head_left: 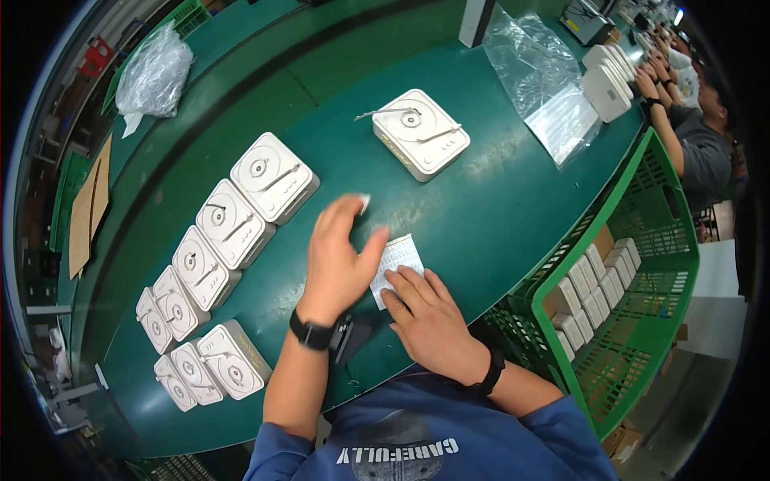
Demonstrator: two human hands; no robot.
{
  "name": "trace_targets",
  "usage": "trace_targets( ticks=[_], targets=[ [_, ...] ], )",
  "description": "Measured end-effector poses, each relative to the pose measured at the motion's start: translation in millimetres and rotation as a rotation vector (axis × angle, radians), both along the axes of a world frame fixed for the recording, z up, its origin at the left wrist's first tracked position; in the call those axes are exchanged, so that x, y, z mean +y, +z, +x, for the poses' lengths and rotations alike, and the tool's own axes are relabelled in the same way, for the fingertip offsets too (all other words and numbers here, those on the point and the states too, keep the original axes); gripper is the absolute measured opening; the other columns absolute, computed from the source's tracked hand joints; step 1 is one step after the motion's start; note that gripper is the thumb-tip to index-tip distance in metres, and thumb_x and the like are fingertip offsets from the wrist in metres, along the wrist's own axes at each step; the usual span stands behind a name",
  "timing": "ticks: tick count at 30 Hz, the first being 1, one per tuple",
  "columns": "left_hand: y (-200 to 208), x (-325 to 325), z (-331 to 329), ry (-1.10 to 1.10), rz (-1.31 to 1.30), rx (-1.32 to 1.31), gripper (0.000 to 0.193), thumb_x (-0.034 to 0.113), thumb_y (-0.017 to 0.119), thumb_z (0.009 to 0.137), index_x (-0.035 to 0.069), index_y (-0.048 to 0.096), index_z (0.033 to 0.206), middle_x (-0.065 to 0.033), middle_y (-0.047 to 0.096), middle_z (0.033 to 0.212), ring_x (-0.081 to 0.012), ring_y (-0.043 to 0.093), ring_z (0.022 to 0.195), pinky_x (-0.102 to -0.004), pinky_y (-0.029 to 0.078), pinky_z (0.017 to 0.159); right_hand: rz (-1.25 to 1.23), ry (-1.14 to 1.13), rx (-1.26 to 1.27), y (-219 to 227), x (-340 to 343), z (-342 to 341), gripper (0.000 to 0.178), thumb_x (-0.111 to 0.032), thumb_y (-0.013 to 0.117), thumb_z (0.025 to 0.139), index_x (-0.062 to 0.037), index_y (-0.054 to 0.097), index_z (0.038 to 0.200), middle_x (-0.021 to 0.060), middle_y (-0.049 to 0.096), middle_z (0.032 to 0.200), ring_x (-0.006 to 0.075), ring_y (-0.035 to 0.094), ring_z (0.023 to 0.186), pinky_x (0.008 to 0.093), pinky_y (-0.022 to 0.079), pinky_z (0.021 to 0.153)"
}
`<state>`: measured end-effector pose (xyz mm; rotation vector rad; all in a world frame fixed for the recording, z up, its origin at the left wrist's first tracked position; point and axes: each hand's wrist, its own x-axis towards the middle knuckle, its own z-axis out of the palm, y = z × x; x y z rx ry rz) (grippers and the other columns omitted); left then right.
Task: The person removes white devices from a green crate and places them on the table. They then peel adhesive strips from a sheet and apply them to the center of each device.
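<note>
My left hand (337, 256) is raised over the green table, slightly blurred. Its thumb stands apart from the index finger, and a small white piece (366, 204), like a peeled sticker, clings at the fingertips. My right hand (429, 317) lies with its fingers stretched out on a small white printed sheet (403, 255), pressing its right side to the table. Farther off sits one white box shaped like a record player (421, 135), with a thin grey strip across its top left corner. Beside my left wrist lies a dark object (353, 338), partly hidden by my arm.
Several similar white boxes (234, 223) stand in two rows at the left. On the right, a green crate (553, 301) holds small white boxes. Clear plastic bags (553, 96) lie at the far right, near a co-worker (698, 136). Flat cardboard (90, 204) leans at the far left.
</note>
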<state>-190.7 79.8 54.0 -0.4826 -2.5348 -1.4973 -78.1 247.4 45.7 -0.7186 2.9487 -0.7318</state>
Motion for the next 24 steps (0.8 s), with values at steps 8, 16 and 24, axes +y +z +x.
trace_targets(
  ticks=[8,16,24],
  targets=[
    [-19,-51,81,0.221,-0.448,-0.015,0.04,0.008,0.082,0.077,0.001,0.067,0.114,-0.016,0.066,0.11,-0.0352,0.06,0.101,-0.0418,0.049,0.087,-0.227,0.21,-0.049,0,-24,-15,0.045,-0.009,0.074,0.084,-0.0023,0.064,0.128,0.0159,0.055,0.141,0.0345,0.05,0.135,0.0517,0.038,0.113],
    [-16,-62,91,0.254,-0.303,-0.115,0.034,0.006,0.083,0.076,0.0,0.067,0.105,-0.015,0.066,0.104,-0.0338,0.061,0.095,-0.0405,0.05,0.083,-0.424,-0.042,-0.043,-1,-36,-59,0.036,-0.002,0.072,0.087,-0.0003,0.066,0.123,0.0157,0.063,0.121,0.0327,0.066,0.1,0.0393,0.054,0.088],
    [-13,-75,116,0.287,0.011,-0.223,0.03,0.009,0.082,0.079,0.001,0.07,0.106,-0.0138,0.069,0.093,-0.0333,0.066,0.087,-0.0422,0.051,0.082,-0.584,-0.003,-0.456,-3,-36,-55,0.016,-0.003,0.072,0.094,0.0035,0.069,0.108,0.0069,0.071,0.095,0.0153,0.069,0.078,0.0258,0.055,0.072]
  ],
)
